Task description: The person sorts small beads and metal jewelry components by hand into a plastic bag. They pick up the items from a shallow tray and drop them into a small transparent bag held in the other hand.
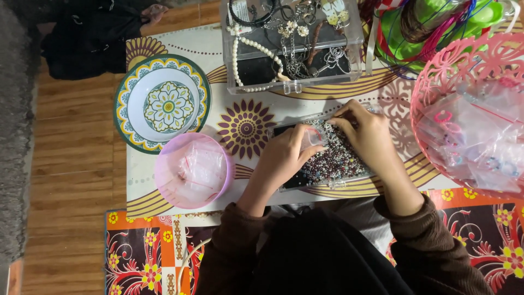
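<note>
Holding a small clear plastic bag pinched in its fingers, the left hand hovers over the bead tray at centre so spills fall back in. The right hand pinches beads at its one o'clock edge. A lilac bowl waits at nine o'clock, a jewellery box at twelve.

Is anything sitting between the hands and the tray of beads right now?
Nothing visible does. Both the left hand and the right hand already rest over the clear bead tray, fingers down among the beads.
</note>
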